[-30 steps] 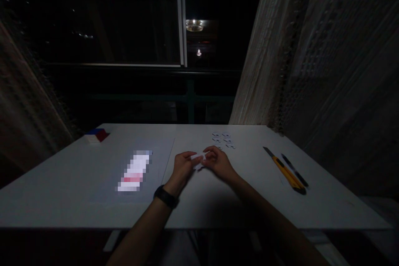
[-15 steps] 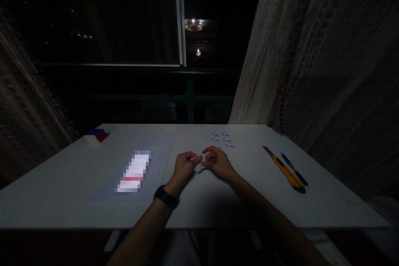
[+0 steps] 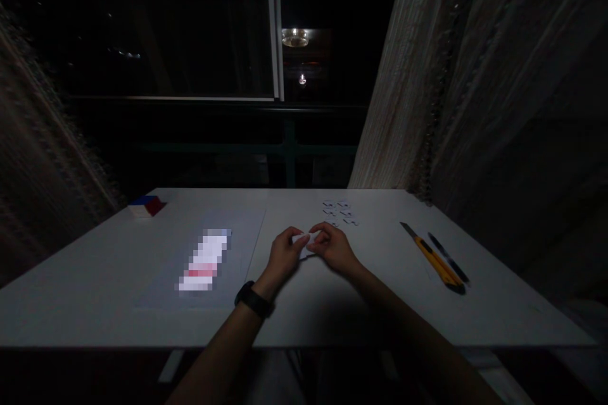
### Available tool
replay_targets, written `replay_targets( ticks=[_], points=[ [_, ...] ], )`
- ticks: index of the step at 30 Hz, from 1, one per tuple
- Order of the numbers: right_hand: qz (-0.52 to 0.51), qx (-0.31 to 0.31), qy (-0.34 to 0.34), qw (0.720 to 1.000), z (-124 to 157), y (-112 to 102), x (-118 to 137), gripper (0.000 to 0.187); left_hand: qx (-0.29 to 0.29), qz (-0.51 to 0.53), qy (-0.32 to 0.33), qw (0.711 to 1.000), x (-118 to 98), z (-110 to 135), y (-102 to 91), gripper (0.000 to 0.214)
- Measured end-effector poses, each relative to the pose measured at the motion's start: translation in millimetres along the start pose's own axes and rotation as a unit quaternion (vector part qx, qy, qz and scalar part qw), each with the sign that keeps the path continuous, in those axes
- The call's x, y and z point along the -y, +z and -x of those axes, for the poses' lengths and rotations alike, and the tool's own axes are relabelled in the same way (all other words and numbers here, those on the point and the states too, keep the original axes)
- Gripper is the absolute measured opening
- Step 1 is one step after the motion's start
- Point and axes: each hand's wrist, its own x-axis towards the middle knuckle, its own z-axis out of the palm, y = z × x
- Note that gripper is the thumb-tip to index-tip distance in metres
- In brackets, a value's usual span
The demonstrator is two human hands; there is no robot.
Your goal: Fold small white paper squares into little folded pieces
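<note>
Fingers of the left hand [image 3: 284, 254] and right hand [image 3: 336, 252] clamp a small white paper piece [image 3: 304, 253] over the table [image 3: 380, 218], the two-sided pinch presumably steadying it. Small marked pieces [image 3: 347, 214] lie beyond in rows (apparently for order); the yellow cutter [image 3: 434, 261] rests beside the pen [image 3: 445, 253], probably aside to leave working room.

White paper [image 3: 305, 252]; yellow-black cutter [image 3: 434, 260]; blue-red-white cube [image 3: 147, 207].

left hand [image 3: 285, 250] and right hand [image 3: 336, 248] hold small white paper [image 3: 305, 252].
</note>
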Motion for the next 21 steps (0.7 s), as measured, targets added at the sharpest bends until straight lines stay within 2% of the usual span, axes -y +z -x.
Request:
replay_targets(
  ticks=[4, 7, 14, 21],
  points=[
    [0.002, 0.008, 0.01, 1.0, 0.3, -0.4, 0.5, 0.029, -0.005, 0.019, -0.013, 1.0, -5.4, 1.5, -1.9, 0.018],
    [-0.001, 0.014, 0.012, 1.0, 0.6, -0.1, 0.4, 0.03, 0.012, 0.014, -0.03, 0.999, -7.1, 2.8, -2.9, 0.017],
    [-0.025, 0.03, 0.013, 0.999, 2.4, 2.8, 0.9, 0.031, 0.003, 0.043, -0.012, 0.999, -2.1, 1.2, -5.2, 0.012],
    [-0.004, 0.02, -0.005, 1.0, -0.3, -1.7, -0.6, 0.029, 0.032, 0.043, -0.015, 0.998, -1.4, 0.9, -4.9, 0.02]
  ],
)
